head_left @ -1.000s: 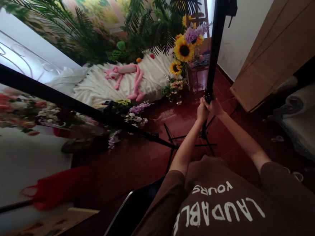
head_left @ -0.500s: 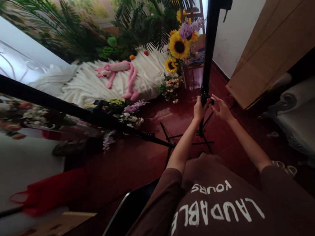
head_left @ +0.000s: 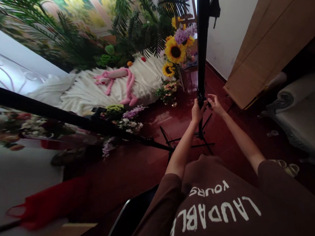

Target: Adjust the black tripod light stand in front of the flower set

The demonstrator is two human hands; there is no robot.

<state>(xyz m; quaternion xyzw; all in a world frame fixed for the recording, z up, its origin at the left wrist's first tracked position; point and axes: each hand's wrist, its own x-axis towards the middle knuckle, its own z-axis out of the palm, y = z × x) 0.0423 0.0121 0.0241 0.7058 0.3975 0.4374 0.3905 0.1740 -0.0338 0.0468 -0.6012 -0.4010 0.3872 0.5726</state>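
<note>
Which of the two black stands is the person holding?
The upright black metal stand, gripped by the left hand, right hand beside it; the other black stand slants leftward, untouched.

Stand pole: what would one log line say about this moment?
left hand: gripping stand pole | right hand: fingertips at the pole | tripod legs: spread on red floor

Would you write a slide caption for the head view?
Left hand grips a black stand, right hand at its knob; sunflowers behind.
</note>
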